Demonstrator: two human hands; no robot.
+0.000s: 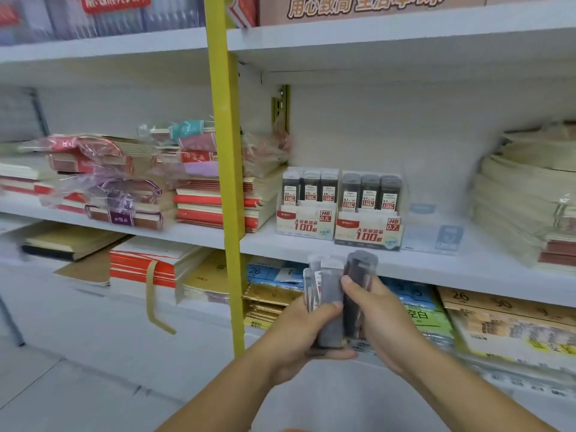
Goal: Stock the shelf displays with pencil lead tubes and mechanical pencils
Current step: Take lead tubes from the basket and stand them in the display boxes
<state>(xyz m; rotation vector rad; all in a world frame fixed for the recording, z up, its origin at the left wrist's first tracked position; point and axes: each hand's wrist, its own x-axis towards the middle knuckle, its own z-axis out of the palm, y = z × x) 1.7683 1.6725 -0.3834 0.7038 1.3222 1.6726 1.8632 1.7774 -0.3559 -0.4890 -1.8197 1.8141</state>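
Tubes of pencil lead (pixel 332 288), dark, translucent, gripped upright in left hand (pixel 297 341); right hand (pixel 385 322) pinching 1.

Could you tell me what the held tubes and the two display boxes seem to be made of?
The tubes look like clear, glossy plastic; dark contents show through. The display boxes are probably matt printed card, judging by their flat printed fronts.

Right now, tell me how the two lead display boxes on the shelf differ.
The left display box is marked HB 0.5; the right display box is marked HB 0.7. The right one stands nearer the front edge of the shelf. Both show three dark tubes in front.
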